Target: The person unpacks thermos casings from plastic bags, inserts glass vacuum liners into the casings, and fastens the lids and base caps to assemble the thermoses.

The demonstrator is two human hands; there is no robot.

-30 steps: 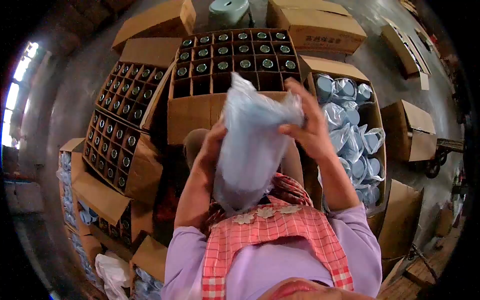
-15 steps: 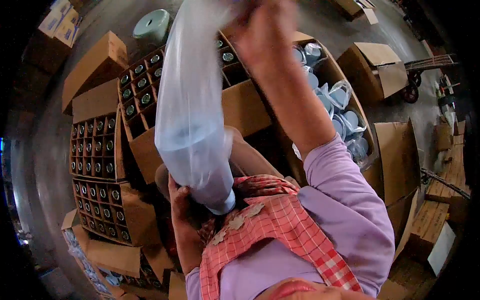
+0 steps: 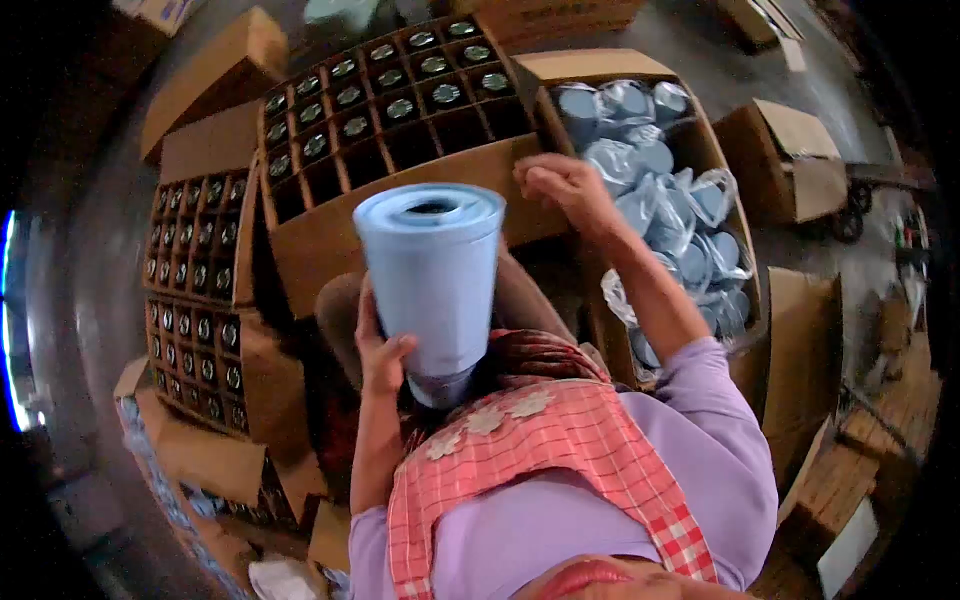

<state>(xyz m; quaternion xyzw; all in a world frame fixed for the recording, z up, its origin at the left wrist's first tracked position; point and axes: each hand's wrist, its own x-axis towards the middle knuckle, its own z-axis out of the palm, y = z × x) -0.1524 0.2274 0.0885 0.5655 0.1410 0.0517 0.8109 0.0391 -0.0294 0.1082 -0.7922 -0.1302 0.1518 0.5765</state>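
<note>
A light blue plastic container (image 3: 430, 285) stands upright over my lap. It tapers to a narrower base, and its round top has a dark hole in it. My left hand (image 3: 384, 352) grips its lower left side, thumb in front. No clear plastic bag covers it. My right hand (image 3: 565, 188) is off to the right, apart from the container, fingers curled in with nothing seen in them. It hovers by the near right corner of a divided carton (image 3: 400, 215). Just beyond it stands a carton (image 3: 742, 200) filled with blue-grey containers in clear plastic.
Glass-topped items fill many cells of the divided carton; its near row shows dark cells. More divided cartons (image 3: 245, 270) are stacked at left. Flattened or open boxes (image 3: 800, 350) stand at right, with a wheeled cart (image 3: 853, 212) behind. A pale green stool (image 3: 340, 12) is at the back.
The clear plastic bag that hung over the container is gone from it. My right hand has come down and right from above. The container has tilted more upright, and the view has shifted.
</note>
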